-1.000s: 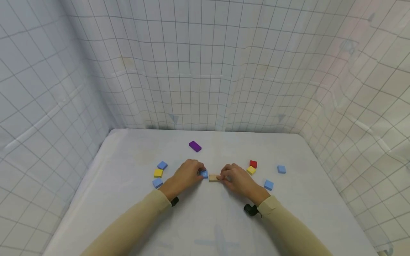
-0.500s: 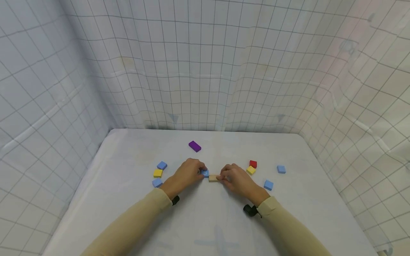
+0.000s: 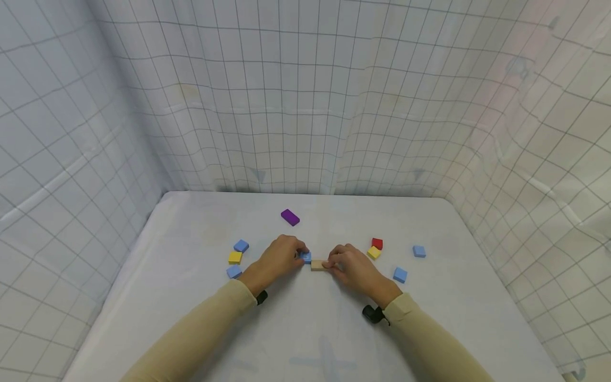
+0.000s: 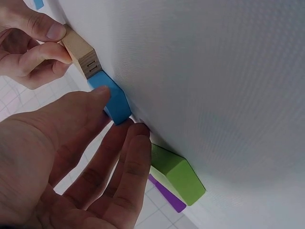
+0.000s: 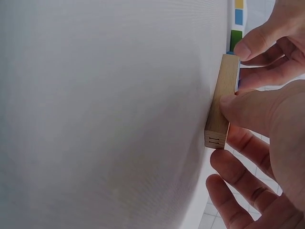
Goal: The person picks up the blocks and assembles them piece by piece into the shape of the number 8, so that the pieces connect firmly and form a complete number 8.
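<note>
My left hand (image 3: 281,255) pinches a small blue block (image 4: 115,101) between thumb and fingers on the white table. Its right end meets a plain wooden block (image 3: 318,266), set slightly nearer to me. The wooden block (image 5: 222,98) is longer and has slot marks on its end; the thumb and fingers of my right hand (image 3: 355,269) grip it. Beside my left fingertips in the left wrist view lies a green block (image 4: 178,172), hidden behind that hand in the head view.
A purple block (image 3: 290,217) lies toward the back. On the left are two blue blocks and a yellow block (image 3: 235,258). On the right lie a red block (image 3: 377,243), another yellow block (image 3: 374,252) and two blue blocks, one (image 3: 400,275) near my right wrist. White gridded curtains (image 3: 305,106) surround the table.
My left hand has slid the blue block slightly right, closing the small gap to the wooden block. The right hand and the wooden block have stayed almost still.
</note>
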{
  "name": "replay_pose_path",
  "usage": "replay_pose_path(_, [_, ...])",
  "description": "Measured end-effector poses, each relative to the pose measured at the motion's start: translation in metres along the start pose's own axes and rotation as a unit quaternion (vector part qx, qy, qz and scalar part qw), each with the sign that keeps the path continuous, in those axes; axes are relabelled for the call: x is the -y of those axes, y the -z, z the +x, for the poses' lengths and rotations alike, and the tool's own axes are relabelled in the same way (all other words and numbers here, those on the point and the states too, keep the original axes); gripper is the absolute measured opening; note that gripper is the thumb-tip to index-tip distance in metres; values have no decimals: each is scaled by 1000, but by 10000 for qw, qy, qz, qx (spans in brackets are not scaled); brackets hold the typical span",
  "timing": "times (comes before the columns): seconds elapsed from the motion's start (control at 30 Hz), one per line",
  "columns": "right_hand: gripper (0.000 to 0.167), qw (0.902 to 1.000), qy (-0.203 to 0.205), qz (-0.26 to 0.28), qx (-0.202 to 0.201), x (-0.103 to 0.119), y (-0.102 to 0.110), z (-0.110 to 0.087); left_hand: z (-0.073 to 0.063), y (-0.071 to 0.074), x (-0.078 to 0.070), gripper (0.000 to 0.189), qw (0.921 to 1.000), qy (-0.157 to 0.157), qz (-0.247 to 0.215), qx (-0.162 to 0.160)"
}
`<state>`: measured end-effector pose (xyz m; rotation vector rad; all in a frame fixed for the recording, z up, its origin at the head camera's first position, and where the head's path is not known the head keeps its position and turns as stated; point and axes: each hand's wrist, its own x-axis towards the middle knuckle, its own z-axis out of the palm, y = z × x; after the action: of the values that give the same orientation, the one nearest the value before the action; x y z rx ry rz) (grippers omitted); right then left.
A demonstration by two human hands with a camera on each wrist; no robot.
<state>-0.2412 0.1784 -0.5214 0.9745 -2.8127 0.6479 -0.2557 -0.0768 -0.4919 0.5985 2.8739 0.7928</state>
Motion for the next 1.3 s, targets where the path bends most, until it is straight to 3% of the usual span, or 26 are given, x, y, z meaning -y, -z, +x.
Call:
replay_pose_path(0.8, [10,9999,-116,57,54,0,1,-1,-1,2,-3,32,9998,204,35,59])
replay_pose_path(1.3, [12,9999,-107,75,99,1,2,-1,-16,21,-4,35,9987,-66,-14,-503])
